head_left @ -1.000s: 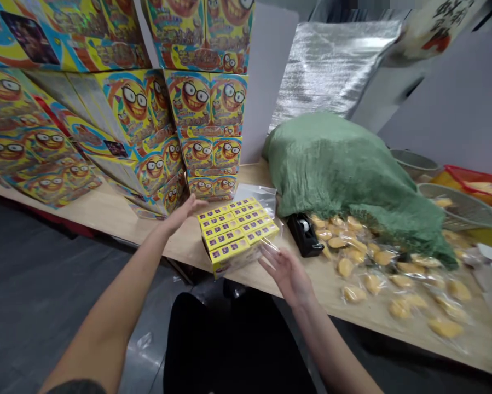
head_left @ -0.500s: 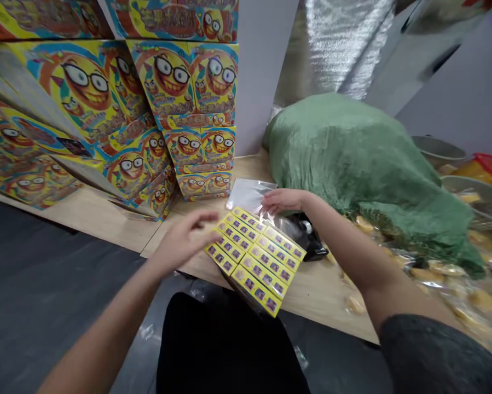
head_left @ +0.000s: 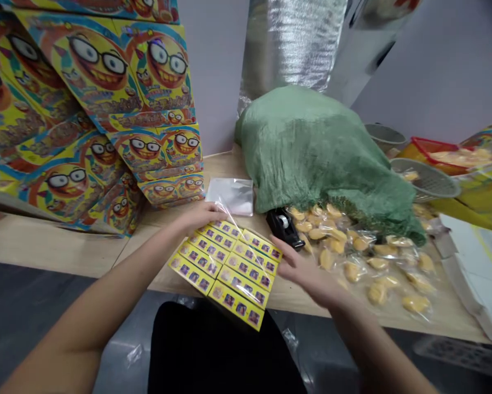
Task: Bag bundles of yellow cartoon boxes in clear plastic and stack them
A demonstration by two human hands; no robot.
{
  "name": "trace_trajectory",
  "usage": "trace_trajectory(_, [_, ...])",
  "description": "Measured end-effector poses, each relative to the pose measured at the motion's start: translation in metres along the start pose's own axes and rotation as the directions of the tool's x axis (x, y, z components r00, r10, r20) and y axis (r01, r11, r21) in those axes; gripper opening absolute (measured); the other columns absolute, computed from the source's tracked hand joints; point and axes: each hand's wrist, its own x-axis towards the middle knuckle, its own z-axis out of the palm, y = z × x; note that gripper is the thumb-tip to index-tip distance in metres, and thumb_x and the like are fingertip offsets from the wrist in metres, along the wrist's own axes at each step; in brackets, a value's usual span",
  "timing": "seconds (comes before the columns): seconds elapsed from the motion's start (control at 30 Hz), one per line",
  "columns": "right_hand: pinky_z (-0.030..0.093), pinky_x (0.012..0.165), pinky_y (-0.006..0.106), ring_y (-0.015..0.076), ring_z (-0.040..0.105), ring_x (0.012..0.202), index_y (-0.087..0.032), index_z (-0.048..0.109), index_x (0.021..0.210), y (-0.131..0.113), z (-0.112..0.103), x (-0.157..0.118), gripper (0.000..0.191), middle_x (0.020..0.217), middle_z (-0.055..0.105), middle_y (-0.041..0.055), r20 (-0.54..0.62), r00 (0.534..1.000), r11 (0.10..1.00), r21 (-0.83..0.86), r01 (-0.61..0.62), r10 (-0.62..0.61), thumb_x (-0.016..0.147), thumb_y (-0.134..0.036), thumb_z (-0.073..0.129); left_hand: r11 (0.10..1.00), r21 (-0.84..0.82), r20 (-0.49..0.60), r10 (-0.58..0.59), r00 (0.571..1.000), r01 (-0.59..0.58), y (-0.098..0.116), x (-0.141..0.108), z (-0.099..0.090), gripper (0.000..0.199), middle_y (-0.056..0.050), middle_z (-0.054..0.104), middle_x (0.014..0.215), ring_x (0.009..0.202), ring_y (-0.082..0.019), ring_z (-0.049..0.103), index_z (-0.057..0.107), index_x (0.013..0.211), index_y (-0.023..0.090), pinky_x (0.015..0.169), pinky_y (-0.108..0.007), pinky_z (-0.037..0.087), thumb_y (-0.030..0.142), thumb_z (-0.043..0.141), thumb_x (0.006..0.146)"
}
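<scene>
The right hand point(head_left: 305, 271) has moved from the flat clear plastic bags point(head_left: 240, 198) to the right side of the block of small yellow printed boxes point(head_left: 225, 262), and the left hand point(head_left: 202, 216) has come to its far left corner. So the block is now between two hands, and shiny transparent film point(head_left: 228, 214) shows over its far part. The left fingers are close together at this corner; the right fingers lie along the side, but I cannot tell if either hand grips firmly. The block sits turned at the tabletop's point(head_left: 303, 298) near edge, in front of the bags and near the black tape dispenser point(head_left: 283, 229).
</scene>
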Motion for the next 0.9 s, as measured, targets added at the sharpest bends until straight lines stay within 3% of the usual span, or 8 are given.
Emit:
trace_trajectory(0.1, [0.02,0.108,0.064,0.0396,0.007,0.141,-0.015,0.024,0.146,-0.01,0.048,-0.011,0.107,0.155,0.008,0.0184,-0.254,0.945,0.925,-0.365,0.104,-0.207,0.062,-0.064,0.069,0.999,-0.008,-0.092,0.034,0.995,-0.035,-0.006,-0.011,0.005,0.028,0.002,0.056,0.057,0.048,-0.011,0.05,0.06,0.069,0.016,0.048,-0.023,0.037,0.041,0.07,0.062])
trace_trajectory(0.17, [0.013,0.107,0.068,0.0421,0.002,0.141,-0.013,0.026,0.145,-0.018,0.072,-0.011,0.107,0.154,0.007,0.0201,-0.292,0.876,0.814,-0.555,0.172,-0.383,0.061,-0.065,0.069,0.996,-0.054,-0.154,0.064,0.986,-0.073,-0.014,-0.021,0.006,0.03,0.001,0.057,0.059,0.05,-0.012,0.051,0.06,0.068,0.016,0.051,-0.024,0.039,0.043,0.07,0.061])
trace_trajectory(0.27, [0.023,0.107,0.063,0.0388,0.022,0.138,-0.012,0.029,0.143,-0.025,0.085,-0.015,0.092,0.148,0.03,0.0212,-0.242,0.795,0.688,-0.671,0.276,-0.555,0.071,-0.056,0.066,0.984,-0.121,-0.236,0.097,0.967,-0.129,-0.029,-0.035,0.005,0.032,0.001,0.059,0.063,0.054,-0.012,0.053,0.06,0.069,0.015,0.055,-0.025,0.041,0.044,0.072,0.06])
trace_trajectory(0.4, [0.041,0.099,0.045,0.0275,0.053,0.113,-0.015,0.052,0.126,-0.03,0.071,-0.017,0.042,0.117,0.062,0.0143,-0.259,0.71,0.636,-0.696,0.332,-0.655,0.087,-0.028,0.053,0.973,-0.198,-0.288,0.06,0.956,-0.12,-0.039,-0.045,0.005,0.034,0.002,0.059,0.062,0.052,-0.012,0.053,0.06,0.073,0.016,0.054,-0.025,0.041,0.044,0.073,0.061])
trace_trajectory(0.53, [0.045,0.088,0.04,0.0241,0.058,0.097,-0.019,0.066,0.081,-0.031,0.046,0.01,0.016,0.096,0.066,0.0097,-0.3,0.777,0.785,-0.5,0.366,-0.553,0.084,-0.029,0.054,0.965,-0.234,-0.289,0.047,0.956,-0.118,-0.035,-0.048,0.002,0.032,0.0,0.064,0.069,0.059,-0.013,0.059,0.063,0.076,0.016,0.057,-0.025,0.046,0.044,0.073,0.063])
trace_trajectory(0.7, [0.048,0.069,0.033,0.0205,0.059,0.08,-0.02,0.057,0.066,-0.019,0.027,0.041,0.02,0.077,0.061,0.0025,-0.121,0.993,0.993,0.11,0.03,-0.017,0.072,-0.039,0.06,0.923,-0.381,-0.072,-0.098,0.993,0.064,-0.038,-0.049,-0.009,0.035,-0.005,0.071,0.087,0.073,-0.017,0.066,0.067,0.088,0.019,0.064,-0.028,0.052,0.046,0.072,0.067])
trace_trajectory(0.8, [0.046,0.057,0.027,0.0159,0.057,0.068,-0.021,0.055,0.071,-0.018,0.028,0.043,0.019,0.073,0.059,-0.0009,0.008,0.99,0.921,0.366,-0.135,0.142,0.069,-0.039,0.061,0.891,-0.44,-0.016,-0.133,0.991,0.113,-0.04,-0.049,-0.012,0.032,-0.006,0.073,0.09,0.076,-0.018,0.067,0.068,0.09,0.019,0.066,-0.029,0.054,0.044,0.071,0.07])
trace_trajectory(0.9, [0.046,0.057,0.026,0.0148,0.057,0.067,-0.021,0.056,0.072,-0.03,0.023,0.041,0.018,0.073,0.06,-0.0009,-0.05,0.996,0.921,0.386,-0.055,0.08,0.072,-0.039,0.059,0.898,-0.44,-0.085,-0.048,0.995,0.006,-0.027,-0.057,-0.011,0.034,-0.008,0.073,0.091,0.076,-0.02,0.068,0.068,0.094,0.018,0.068,-0.032,0.055,0.046,0.065,0.075])
